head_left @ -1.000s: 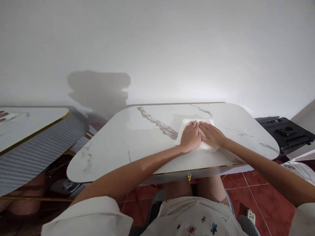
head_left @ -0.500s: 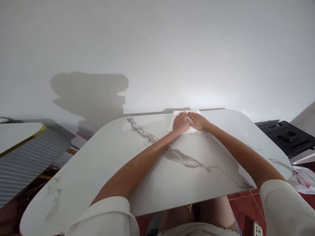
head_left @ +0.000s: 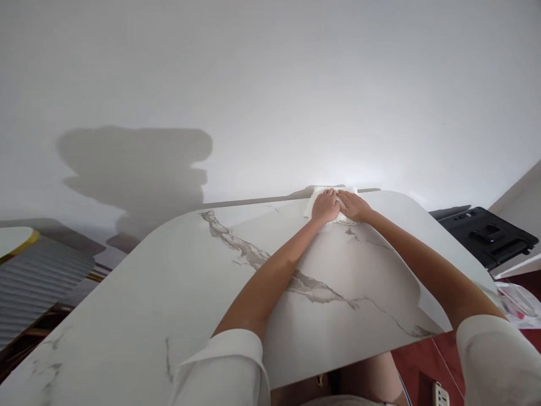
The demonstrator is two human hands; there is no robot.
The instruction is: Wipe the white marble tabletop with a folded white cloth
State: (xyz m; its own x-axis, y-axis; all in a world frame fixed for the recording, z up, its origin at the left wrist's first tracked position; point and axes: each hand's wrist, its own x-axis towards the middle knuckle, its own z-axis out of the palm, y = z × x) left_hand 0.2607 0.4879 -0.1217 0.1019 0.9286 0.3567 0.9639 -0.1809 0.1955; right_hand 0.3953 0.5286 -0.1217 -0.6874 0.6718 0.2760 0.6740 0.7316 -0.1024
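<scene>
While both arms are stretched across the marble table (head_left: 177,293), a white cloth (head_left: 315,198) is pressed flat at its far edge, close to the wall. The left hand (head_left: 325,206) and right hand (head_left: 354,206) are laid side by side on it, palms down, fingers extended rather than curled. A black case (head_left: 486,234) is seen at the far right.

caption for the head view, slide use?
Both hands, left and right, press a white cloth flat at the marble table's far edge.
</scene>
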